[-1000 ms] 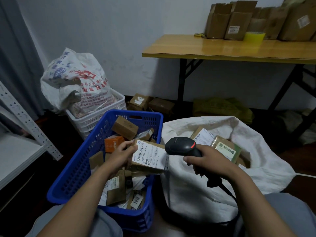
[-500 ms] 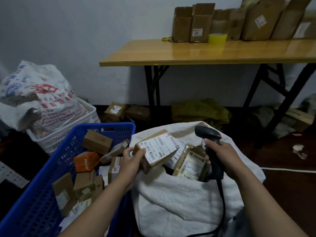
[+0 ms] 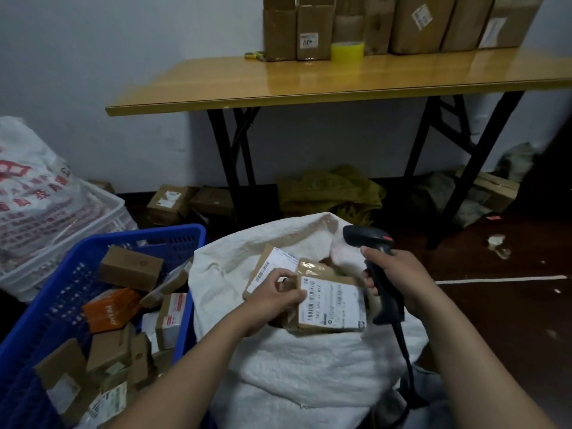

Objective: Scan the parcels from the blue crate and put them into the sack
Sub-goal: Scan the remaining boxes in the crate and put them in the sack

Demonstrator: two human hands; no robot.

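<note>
Head view: the left hand is curled, thumb above and fingers below, pinching the left end of a flat brown cardboard parcel that lies over the open mouth of the white woven sack. The parcel's white shipping label faces up, turned sideways. It carries barcodes and a row of large digits, too blurred to read surely.

The right hand is closed round the grip of a black handheld barcode scanner, just right of the parcel. The scanner's cable hangs down across the sack.

A second labelled cardboard parcel lies deeper in the sack, partly under the held one. Its print is unreadable.

To the left, touching the sack, stands the blue plastic crate, with many small cardboard boxes left in it and one orange box with white lettering that cannot be made out.

Behind, the yellow wooden worktop bears a row of brown cartons and a yellow tape roll.
</note>
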